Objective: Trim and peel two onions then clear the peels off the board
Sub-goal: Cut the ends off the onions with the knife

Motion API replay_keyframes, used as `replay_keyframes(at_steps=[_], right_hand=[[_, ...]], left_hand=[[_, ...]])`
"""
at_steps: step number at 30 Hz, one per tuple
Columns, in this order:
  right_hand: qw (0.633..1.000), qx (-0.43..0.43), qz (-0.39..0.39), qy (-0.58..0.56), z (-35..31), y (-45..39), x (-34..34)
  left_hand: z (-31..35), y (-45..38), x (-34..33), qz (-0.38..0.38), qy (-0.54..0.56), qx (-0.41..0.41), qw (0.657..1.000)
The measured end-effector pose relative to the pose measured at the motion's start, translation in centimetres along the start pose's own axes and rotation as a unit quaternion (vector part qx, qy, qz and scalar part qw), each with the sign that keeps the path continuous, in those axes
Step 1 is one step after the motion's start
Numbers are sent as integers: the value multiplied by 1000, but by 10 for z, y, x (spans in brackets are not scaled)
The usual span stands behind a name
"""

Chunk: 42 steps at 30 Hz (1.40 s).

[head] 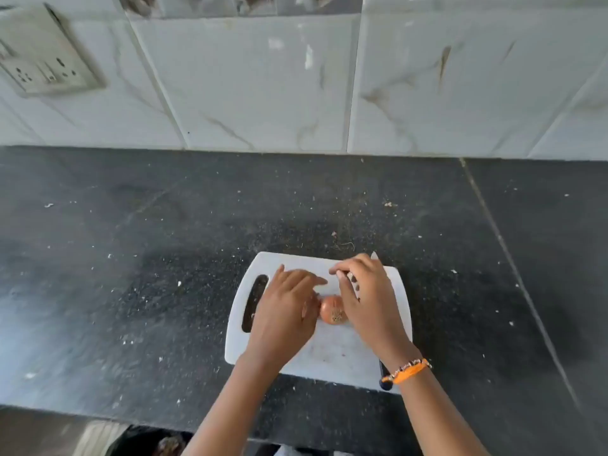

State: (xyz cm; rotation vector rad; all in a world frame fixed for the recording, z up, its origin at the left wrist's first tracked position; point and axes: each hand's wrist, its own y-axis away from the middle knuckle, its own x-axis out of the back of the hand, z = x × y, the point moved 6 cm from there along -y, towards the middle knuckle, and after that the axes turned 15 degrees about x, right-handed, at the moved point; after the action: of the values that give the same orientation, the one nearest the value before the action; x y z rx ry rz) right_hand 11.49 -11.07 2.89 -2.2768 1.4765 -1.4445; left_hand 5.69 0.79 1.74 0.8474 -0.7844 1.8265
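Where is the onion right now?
In the head view, the onion sits on the white cutting board, near its middle, between the left hand and right hand.

Orange-brown onion [333, 310] on white board [332, 357], speckled black counter [164, 258] (white marble-veined tiles [263, 87] behind)

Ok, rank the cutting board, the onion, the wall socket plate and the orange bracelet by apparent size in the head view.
1. Cutting board
2. Wall socket plate, though it is farther away
3. Orange bracelet and onion: too alike to rank, and hands partly cover the onion
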Motion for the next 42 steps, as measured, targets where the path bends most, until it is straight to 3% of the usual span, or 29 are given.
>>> replay_keyframes(at_steps=[4,8,13,24,35,42], right_hand=[[987,-155,-26,14,28,29,1],[970,-212,-77,88,38,50,0],[954,-249,-79,144,49,63,-5],[966,-244,8,80,53,64,-6],[972,-206,4,111,53,63,-8],[977,-177,72,94,45,63,-9]], left_hand=[[-10,-2,-20,-68,-48,-47,995],[-13,-8,-23,-104,-41,-58,992],[-15,-6,-38,-78,-12,-79,994],[-15,-5,-41,55,-4,-109,993],[-11,-6,-45,50,-35,-112,992],[-12,0,-46,38,-60,-115,991]])
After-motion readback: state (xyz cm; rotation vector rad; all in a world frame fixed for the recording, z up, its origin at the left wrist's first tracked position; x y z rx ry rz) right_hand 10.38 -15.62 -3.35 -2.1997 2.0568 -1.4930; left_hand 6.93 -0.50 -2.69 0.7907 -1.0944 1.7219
